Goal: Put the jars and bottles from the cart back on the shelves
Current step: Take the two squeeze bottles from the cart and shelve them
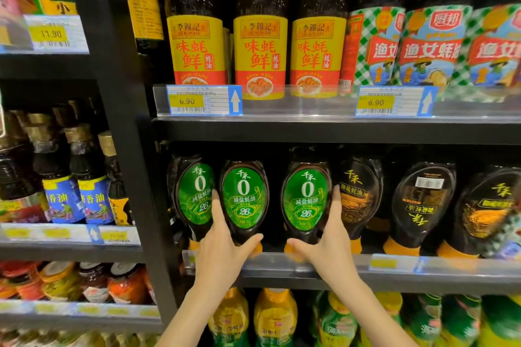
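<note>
Behind shelf lip, bottles seemingly apart.

The left arm and the right arm are both bare all the way from the wrist down to where the view ends. The left hand and the right hand are bare too, with slim fingers and smooth wrists. Both arms are thin and long, and it is all a bit blurry, so the nails are hard to see.
</note>
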Demonstrator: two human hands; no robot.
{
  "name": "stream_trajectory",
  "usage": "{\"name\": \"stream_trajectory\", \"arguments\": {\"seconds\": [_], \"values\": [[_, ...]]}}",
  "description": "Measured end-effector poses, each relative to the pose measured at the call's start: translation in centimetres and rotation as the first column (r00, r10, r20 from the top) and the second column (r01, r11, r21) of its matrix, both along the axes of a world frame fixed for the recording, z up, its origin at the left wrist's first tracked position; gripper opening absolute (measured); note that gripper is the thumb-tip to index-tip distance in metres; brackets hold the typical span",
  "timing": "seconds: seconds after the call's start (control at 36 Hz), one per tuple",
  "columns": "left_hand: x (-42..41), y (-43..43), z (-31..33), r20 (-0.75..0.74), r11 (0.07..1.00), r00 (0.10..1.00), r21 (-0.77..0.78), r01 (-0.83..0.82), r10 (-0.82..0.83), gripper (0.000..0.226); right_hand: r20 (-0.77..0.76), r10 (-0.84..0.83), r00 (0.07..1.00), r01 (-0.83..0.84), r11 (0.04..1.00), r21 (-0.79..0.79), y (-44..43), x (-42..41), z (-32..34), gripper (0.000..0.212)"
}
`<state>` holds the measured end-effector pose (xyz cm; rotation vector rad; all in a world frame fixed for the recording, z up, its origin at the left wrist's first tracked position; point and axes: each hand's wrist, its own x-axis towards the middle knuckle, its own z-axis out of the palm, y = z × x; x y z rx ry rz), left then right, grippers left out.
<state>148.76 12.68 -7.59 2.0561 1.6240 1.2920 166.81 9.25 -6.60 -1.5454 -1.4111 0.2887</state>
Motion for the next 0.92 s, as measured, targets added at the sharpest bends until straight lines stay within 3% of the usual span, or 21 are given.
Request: {"name": "stream_trajectory", "arguments": {"seconds": [0.14, 0.44, 0.92], "values": [[0.7, 0.1, -0.2, -0.052, 0.997, 0.996, 0.004, -0.074, 0.074, 0.126, 0.077, -0.054, 0.996, 0.048, 0.997, 0.068, -0.5, -1.0, 0.3, 0.129], [1.2, 1.6, -0.1, -0.006, 1.000, 1.000, 0.003, -0.016, 0.016, 0.126, 0.126, -0.051, 0.991, 0.052, 0.999, -0.004, 0.2, -1.1, 0.5, 0.124], [1.6, 1.9, -0.3, -0.019, 0.996, 0.996, -0.031, -0.083, 0.082, 0.126, 0.209, -0.029, 0.977, 0.035, 0.999, -0.024, 1.2, -0.5, 0.3, 0.121]]}}
